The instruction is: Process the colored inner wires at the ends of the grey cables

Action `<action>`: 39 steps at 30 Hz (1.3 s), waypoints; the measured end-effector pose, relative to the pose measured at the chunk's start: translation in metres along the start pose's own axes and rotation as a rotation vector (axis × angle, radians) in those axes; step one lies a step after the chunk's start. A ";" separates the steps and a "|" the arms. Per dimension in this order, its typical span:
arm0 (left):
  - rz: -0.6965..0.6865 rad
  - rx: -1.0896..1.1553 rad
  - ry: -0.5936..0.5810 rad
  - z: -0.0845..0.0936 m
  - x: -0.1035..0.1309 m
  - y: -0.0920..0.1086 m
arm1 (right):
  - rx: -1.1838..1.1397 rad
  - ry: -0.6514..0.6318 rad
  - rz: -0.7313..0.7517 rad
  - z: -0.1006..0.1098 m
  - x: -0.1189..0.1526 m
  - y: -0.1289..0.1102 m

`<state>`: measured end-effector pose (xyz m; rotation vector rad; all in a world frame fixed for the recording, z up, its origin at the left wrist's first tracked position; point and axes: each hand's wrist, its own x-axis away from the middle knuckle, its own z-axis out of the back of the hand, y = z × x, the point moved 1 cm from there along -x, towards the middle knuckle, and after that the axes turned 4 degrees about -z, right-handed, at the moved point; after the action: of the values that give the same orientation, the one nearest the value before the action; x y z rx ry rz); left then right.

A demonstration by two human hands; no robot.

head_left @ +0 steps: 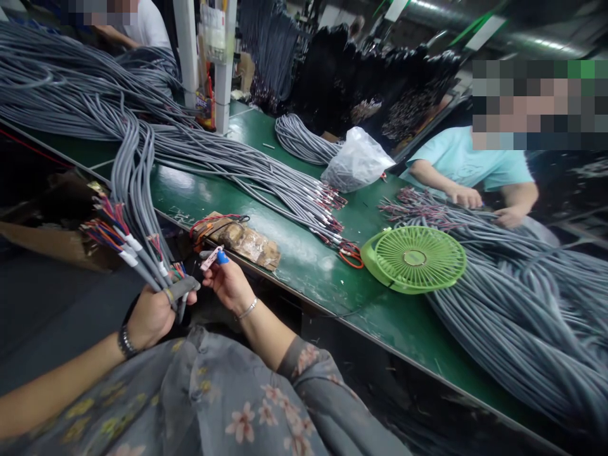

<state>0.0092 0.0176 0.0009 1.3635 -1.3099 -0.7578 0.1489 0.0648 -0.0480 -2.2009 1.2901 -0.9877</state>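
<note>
My left hand [152, 313] is closed around several grey cables [151, 271]. Their stripped ends fan out up and to the left in coloured wires, with white bands below the wires. Grey wrapping covers part of that hand's thumb. Just to the right, my right hand [232, 286] pinches a small pinkish-white piece with dark marks [211, 258]; its exact kind cannot be made out. Something blue covers one fingertip there. The two hands are close together in front of the table edge, and the held cables come down over that edge from a large pile.
On the green table [304, 225] lie a long cable bundle [237, 158], a taped block [247, 240], a clear plastic bag [356, 158] and a green fan [413, 259]. A co-worker in a light blue shirt [475, 161] handles cables at right; another person sits at upper left.
</note>
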 end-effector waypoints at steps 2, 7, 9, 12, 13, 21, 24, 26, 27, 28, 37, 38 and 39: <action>0.015 0.019 0.022 -0.005 0.000 0.002 | -0.003 0.004 -0.011 0.000 -0.001 0.000; 0.023 0.023 0.012 -0.005 -0.001 0.002 | -0.026 0.014 -0.018 -0.001 -0.001 -0.002; 0.024 0.012 -0.024 -0.003 -0.003 -0.001 | -0.040 -0.004 -0.021 -0.001 -0.001 -0.002; 0.020 0.010 -0.048 -0.002 -0.005 -0.005 | -0.069 -0.014 -0.029 0.002 -0.002 0.000; 0.020 0.009 -0.049 -0.002 -0.006 -0.006 | -0.079 -0.010 -0.031 0.003 -0.002 0.000; 0.017 -0.028 -0.045 -0.005 -0.007 -0.012 | -0.117 0.015 -0.030 0.005 -0.005 0.004; 0.023 -0.042 -0.038 -0.003 -0.009 -0.012 | -0.118 0.010 -0.038 0.005 -0.005 0.005; 0.020 -0.029 -0.055 -0.004 -0.011 -0.012 | -0.104 0.005 -0.031 0.005 -0.006 0.006; 0.017 -0.015 -0.068 -0.004 -0.012 -0.011 | -0.093 0.002 -0.023 0.005 -0.006 0.006; 0.016 -0.002 -0.082 -0.005 -0.012 -0.011 | -0.082 0.000 -0.015 0.005 -0.006 0.006; -0.019 -0.074 -0.145 -0.004 -0.015 -0.014 | -0.043 -0.030 0.010 0.007 -0.007 0.006; -0.029 -0.088 -0.148 -0.004 -0.015 -0.014 | -0.036 -0.032 0.012 0.007 -0.007 0.006; -0.038 -0.099 -0.150 -0.003 -0.014 -0.014 | -0.029 -0.035 0.011 0.007 -0.007 0.006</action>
<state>0.0130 0.0298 -0.0147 1.2760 -1.3472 -0.9541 0.1485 0.0673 -0.0595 -2.2203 1.3080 -0.9279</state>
